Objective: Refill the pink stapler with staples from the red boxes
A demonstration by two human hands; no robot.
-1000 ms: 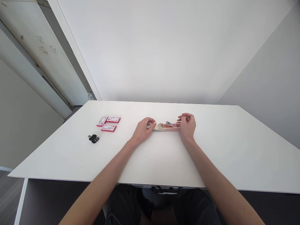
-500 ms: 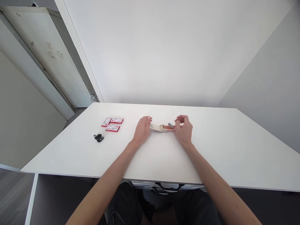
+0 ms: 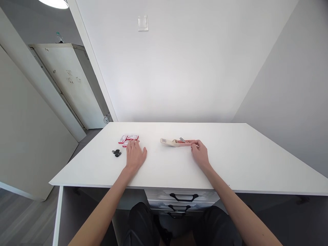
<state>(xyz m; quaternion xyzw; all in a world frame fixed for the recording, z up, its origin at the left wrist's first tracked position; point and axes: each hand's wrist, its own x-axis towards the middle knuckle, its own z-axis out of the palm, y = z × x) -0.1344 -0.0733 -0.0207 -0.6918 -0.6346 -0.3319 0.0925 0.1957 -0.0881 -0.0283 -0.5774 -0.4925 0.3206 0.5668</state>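
Observation:
A pink and beige stapler [image 3: 176, 142] lies opened out flat on the white table [image 3: 230, 164]. My right hand [image 3: 199, 152] pinches its pink right end, fingers closed on it. My left hand [image 3: 135, 154] lies flat and open on the table, fingertips touching the nearest of three small red and white staple boxes [image 3: 128, 138]. A small black staple remover [image 3: 116, 152] sits just left of that hand.
A drawer unit with black handles [image 3: 183, 197] stands under the table's front edge. A cabinet [image 3: 69, 82] and a doorway are at the left. Walls close off the back and the right side.
My left hand has let go of the stapler's beige end and moved left to the staple boxes. The right hand stays at the pink end. The view has tilted up.

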